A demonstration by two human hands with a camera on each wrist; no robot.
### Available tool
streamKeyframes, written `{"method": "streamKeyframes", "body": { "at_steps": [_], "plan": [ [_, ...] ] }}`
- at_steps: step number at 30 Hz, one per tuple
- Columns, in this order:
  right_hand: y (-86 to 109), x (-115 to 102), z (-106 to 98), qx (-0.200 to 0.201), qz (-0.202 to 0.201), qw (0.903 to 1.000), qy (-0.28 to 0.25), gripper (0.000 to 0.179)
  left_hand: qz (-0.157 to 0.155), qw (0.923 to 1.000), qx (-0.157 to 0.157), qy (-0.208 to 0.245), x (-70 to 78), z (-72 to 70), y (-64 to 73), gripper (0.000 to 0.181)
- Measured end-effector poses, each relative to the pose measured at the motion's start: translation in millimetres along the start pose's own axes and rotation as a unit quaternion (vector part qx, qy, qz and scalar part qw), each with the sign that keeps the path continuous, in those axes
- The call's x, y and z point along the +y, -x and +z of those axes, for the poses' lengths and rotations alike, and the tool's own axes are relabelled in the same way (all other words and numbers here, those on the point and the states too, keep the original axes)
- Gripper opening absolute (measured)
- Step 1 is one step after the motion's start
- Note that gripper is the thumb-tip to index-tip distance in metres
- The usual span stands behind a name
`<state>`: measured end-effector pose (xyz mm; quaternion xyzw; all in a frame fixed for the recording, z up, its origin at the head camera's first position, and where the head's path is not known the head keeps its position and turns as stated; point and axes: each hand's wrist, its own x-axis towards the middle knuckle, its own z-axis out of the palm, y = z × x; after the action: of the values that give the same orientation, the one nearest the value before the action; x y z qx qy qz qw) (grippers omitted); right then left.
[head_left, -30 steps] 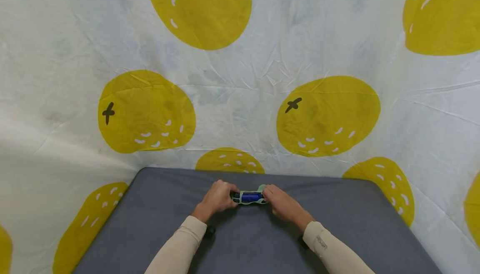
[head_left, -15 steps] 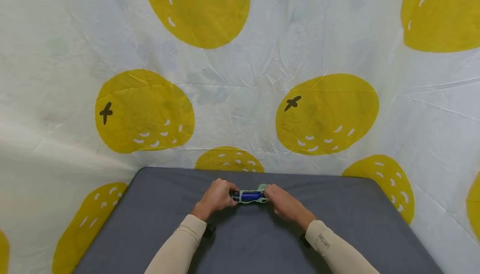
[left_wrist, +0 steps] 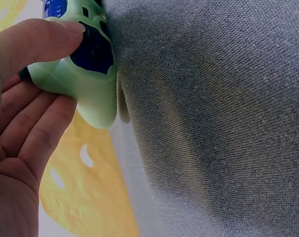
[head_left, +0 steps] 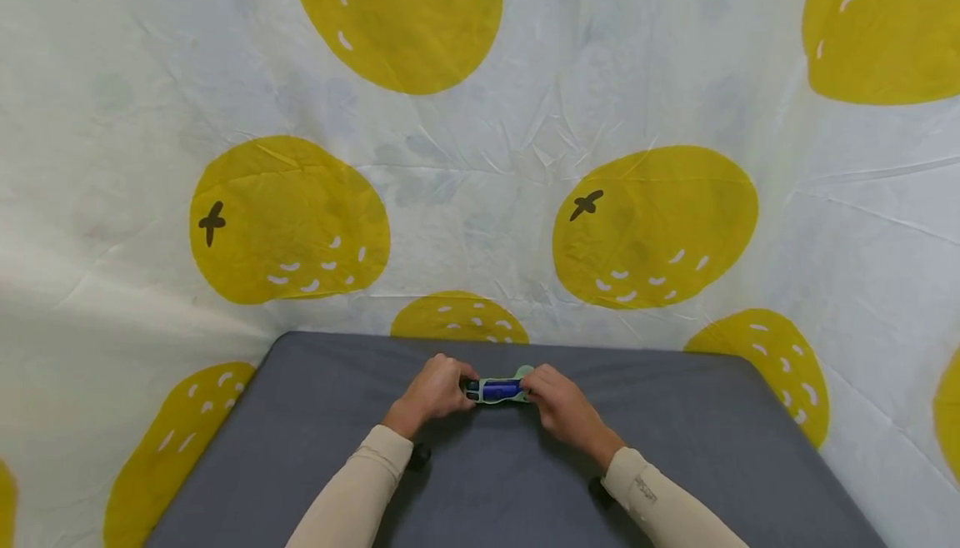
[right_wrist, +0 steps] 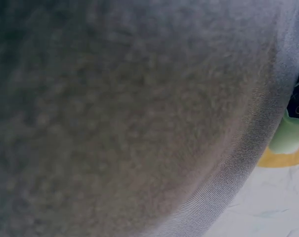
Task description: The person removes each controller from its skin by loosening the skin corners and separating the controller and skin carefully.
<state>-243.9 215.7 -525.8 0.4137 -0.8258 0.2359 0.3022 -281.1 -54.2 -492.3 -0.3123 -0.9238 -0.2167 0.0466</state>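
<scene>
A blue game controller (head_left: 501, 391) in a pale green silicone cover (left_wrist: 97, 96) is held level between both hands, close over the grey surface. Its left end is gripped by my left hand (head_left: 437, 388); in the left wrist view the thumb (left_wrist: 50, 42) presses on the dark blue front and the other fingers (left_wrist: 45, 123) lie behind the green grip. My right hand (head_left: 561, 405) pinches the right end, where a flap of the green cover sticks up beyond the fingertips. The right wrist view catches only the controller's face button (right_wrist: 298, 109) and green cover at its edge.
A grey cloth-covered surface (head_left: 495, 481) with rounded far corners lies under the hands. Behind it and at both sides hangs a white curtain (head_left: 465, 223) printed with large yellow fruit. Beige sleeves (head_left: 352, 481) cover both forearms, with a dark wrist camera (head_left: 418, 456) below the left cuff.
The right hand has shifted slightly left along the controller's right end, covering more of it. The left hand keeps its grip, and the controller stays nearly in place.
</scene>
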Motion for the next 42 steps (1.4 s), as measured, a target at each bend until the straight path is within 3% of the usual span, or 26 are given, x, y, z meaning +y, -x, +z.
{"method": "streamKeyframes", "body": {
  "at_steps": [4, 11, 18, 25, 30, 33, 37, 42],
  "plan": [
    [-1.9, 0.7, 2.6, -0.005, 0.007, 0.9996, 0.026, 0.025, -0.007, 1.0000, -0.002, 0.002, 0.2, -0.4, -0.9, 0.032],
    [-3.4, -2.3, 1.1, -0.062, 0.032, 0.9945, 0.078, 0.036, -0.007, 1.0000, 0.004, 0.004, 2.4, -1.0, 0.4, 0.033],
    [-1.5, -3.0, -6.4, -0.084, 0.065, 0.9927, 0.057, 0.039, 0.000, 0.9999, 0.015, 0.000, 0.9, -2.2, 2.2, 0.031],
    [5.7, 1.7, -14.3, -0.132, 0.122, 0.9833, 0.030, 0.040, -0.005, 0.9999, 0.007, 0.011, -1.9, -0.5, 4.0, 0.033],
    [13.8, 1.3, -16.1, -0.115, 0.124, 0.9856, -0.016, 0.038, -0.006, 0.9998, -0.011, 0.013, 3.3, -0.6, 6.1, 0.032],
    [11.8, -2.3, -17.5, -0.089, 0.172, 0.9785, -0.071, 0.031, -0.010, 0.9998, -0.015, 0.010, 6.4, -0.6, 7.0, 0.032],
    [2.8, -11.3, -21.6, -0.055, 0.258, 0.9570, -0.122, 0.027, -0.007, 0.9998, -0.014, 0.013, 6.0, 2.5, 7.4, 0.033],
    [-6.4, -17.8, -15.3, -0.109, 0.310, 0.9353, -0.131, 0.048, -0.004, 0.9998, -0.002, 0.018, 4.9, 4.0, 2.9, 0.034]
  ]
}}
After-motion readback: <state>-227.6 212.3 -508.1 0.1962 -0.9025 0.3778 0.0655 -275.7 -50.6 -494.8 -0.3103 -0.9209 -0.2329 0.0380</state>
